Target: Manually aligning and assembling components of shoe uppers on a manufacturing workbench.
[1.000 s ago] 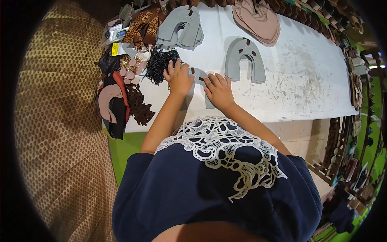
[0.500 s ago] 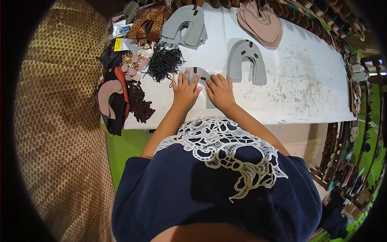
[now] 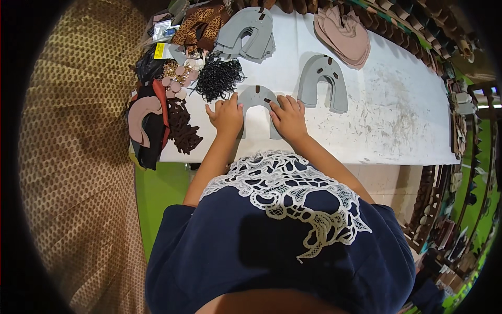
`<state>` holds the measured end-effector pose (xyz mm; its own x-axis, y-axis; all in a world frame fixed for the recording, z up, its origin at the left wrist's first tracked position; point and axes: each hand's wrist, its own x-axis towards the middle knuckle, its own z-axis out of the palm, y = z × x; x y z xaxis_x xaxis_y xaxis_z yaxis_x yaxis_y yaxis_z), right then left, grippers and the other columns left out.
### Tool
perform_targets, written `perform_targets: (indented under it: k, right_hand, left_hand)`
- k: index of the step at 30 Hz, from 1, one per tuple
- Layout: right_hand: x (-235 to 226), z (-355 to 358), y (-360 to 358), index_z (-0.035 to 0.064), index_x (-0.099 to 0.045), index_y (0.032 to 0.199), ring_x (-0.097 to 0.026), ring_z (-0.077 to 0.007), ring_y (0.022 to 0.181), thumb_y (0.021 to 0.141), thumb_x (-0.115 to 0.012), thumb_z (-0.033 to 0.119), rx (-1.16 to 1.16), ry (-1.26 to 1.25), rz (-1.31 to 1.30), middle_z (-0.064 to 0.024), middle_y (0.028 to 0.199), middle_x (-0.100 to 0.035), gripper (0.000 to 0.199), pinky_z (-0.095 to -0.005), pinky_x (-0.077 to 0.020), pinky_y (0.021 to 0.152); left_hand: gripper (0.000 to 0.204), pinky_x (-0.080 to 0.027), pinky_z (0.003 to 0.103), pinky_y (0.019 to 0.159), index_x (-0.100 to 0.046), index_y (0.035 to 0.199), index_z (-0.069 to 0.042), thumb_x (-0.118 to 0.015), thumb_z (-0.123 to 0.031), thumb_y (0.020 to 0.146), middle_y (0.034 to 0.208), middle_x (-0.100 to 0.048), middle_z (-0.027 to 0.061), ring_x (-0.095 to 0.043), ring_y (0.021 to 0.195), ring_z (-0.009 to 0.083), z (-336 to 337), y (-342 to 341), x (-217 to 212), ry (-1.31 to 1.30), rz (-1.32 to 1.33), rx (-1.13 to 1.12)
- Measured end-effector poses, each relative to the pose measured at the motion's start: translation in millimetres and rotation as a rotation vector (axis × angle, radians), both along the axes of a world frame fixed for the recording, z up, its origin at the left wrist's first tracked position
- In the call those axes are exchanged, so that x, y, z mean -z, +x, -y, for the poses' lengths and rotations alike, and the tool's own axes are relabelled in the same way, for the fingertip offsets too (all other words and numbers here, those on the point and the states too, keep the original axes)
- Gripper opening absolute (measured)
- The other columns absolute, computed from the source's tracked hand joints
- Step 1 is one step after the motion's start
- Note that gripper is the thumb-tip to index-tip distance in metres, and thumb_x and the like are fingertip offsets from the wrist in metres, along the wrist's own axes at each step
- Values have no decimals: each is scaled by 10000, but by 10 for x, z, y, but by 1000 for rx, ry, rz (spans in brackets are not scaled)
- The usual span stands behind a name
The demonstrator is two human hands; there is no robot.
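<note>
A grey U-shaped cut piece (image 3: 255, 99) with small dark tabs lies flat on the white table (image 3: 397, 115) right in front of me. My left hand (image 3: 226, 115) presses on its left leg with the fingers spread. My right hand (image 3: 287, 118) presses flat on its right leg. Neither hand grips anything. A second grey U-shaped piece (image 3: 324, 82) lies just to the right, apart from my hands.
A stack of grey U-shaped pieces (image 3: 246, 32) lies at the back, pink cut pieces (image 3: 342, 36) at the back right. A black beaded bundle (image 3: 217, 77), patterned and dark scraps (image 3: 157, 115) crowd the left end. Racks of shoe parts (image 3: 460, 172) line the right side.
The view has shifted and my hands have spread apart, so that the grey U-shaped piece under them now shows whole and flat on the table.
</note>
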<state>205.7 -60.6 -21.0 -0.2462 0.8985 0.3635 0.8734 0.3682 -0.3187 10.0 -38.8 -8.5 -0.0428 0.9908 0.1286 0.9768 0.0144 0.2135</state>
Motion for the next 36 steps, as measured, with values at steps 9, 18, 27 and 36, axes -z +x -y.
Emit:
perform_targets:
  k: [9, 18, 27, 36]
  right_hand:
    - [8, 4, 16, 159, -611, 1110, -424, -265, 1170, 818, -587, 266, 0, 2, -4, -73, 1202, -512, 312, -472, -292, 969]
    - [19, -5, -7, 254, -526, 1254, -364, -327, 1227, 849, -537, 396, 6, -60, 85, -94, 1346, -410, 430, -517, -256, 996]
    - [-4, -12, -1, 267, -506, 1275, -332, -318, 1263, 867, -490, 444, -6, -118, 134, -85, 1359, -399, 445, -522, -246, 1005]
    - [20, -23, -28, 265, -518, 1254, -347, -341, 1245, 844, -534, 405, -9, -59, 127, -81, 1328, -430, 434, -540, -240, 1002]
  left_hand:
    - [464, -155, 645, 997, -523, 1219, -182, -620, -299, 780, 1048, -602, 53, -488, 1086, 249, 12, 43, -100, -114, -84, 16]
    - [579, -105, 583, 1059, -406, 1353, -162, -535, -400, 841, 1416, -347, 110, -264, 1324, 318, 238, 159, 181, 28, -22, 385]
    - [573, -69, 596, 1060, -355, 1388, -177, -483, -407, 879, 1449, -316, 82, -227, 1361, 283, 253, 193, 211, -28, -55, 330]
    - [573, -76, 613, 1048, -364, 1381, -186, -492, -415, 872, 1444, -325, 85, -252, 1352, 277, 275, 140, 230, 30, 9, 361]
